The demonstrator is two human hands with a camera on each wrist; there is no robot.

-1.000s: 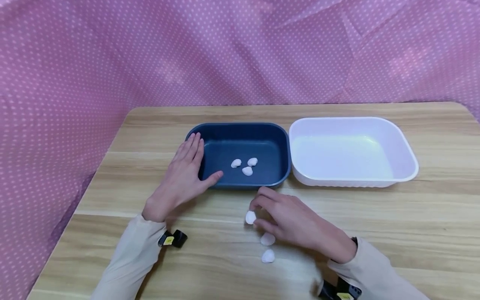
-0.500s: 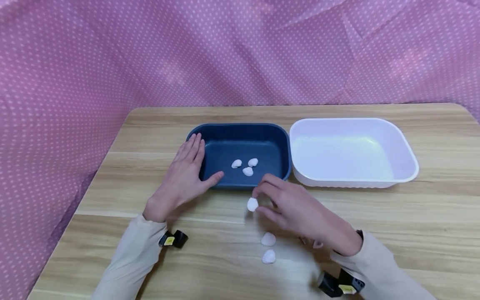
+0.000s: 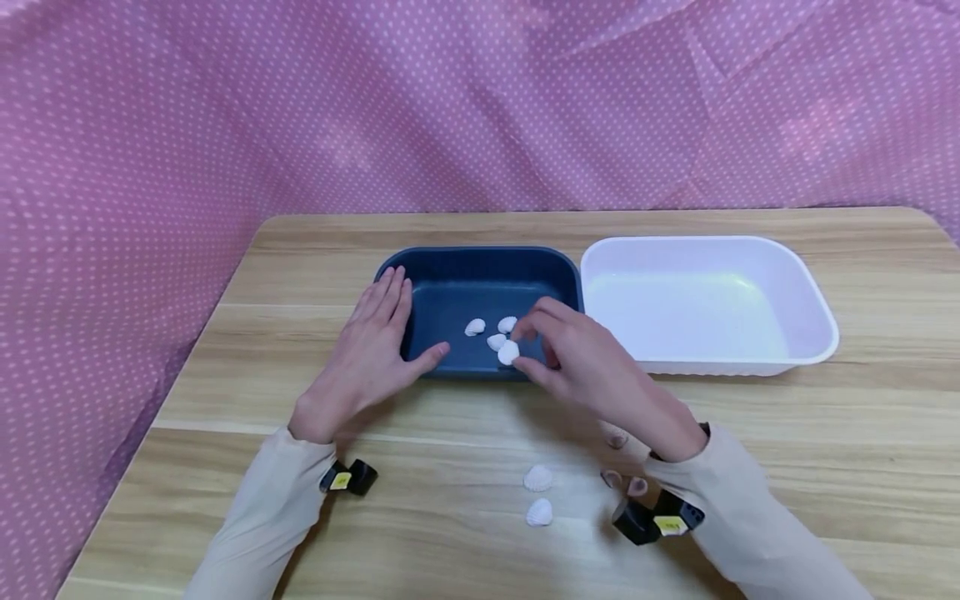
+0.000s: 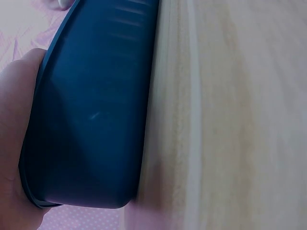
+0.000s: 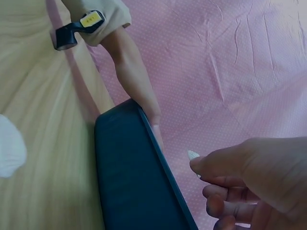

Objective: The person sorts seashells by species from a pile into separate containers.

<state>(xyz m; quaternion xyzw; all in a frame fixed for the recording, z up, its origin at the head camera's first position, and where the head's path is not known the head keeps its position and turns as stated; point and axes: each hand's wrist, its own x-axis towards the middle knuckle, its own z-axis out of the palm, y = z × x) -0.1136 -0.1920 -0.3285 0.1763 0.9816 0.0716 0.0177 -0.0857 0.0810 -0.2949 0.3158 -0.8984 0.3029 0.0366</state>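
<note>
My right hand (image 3: pixel 588 354) pinches a white seashell (image 3: pixel 507 352) between thumb and fingertips, over the near right part of a dark blue tray (image 3: pixel 465 367). The right wrist view shows that shell (image 5: pixel 193 155) at the thumb tip, above the tray's rim. Three white shells (image 3: pixel 475 327) lie on the tray floor, one partly behind the held shell. My left hand (image 3: pixel 367 342) rests on the tray's left rim with straight fingers and the thumb over the near edge. Two white shells (image 3: pixel 538 478) lie on the table in front of the tray.
A white tray (image 3: pixel 708 367) stands directly to the right of the blue one. Several brownish shells (image 3: pixel 637 487) lie on the wooden table (image 3: pixel 420 533) beneath my right forearm, some partly hidden. A pink dotted cloth (image 3: pixel 480 108) hangs behind the table.
My right hand has lifted the white shell from the table and carried it forward over the blue tray. Brownish shells under the forearm have come into view. My left hand stays in place.
</note>
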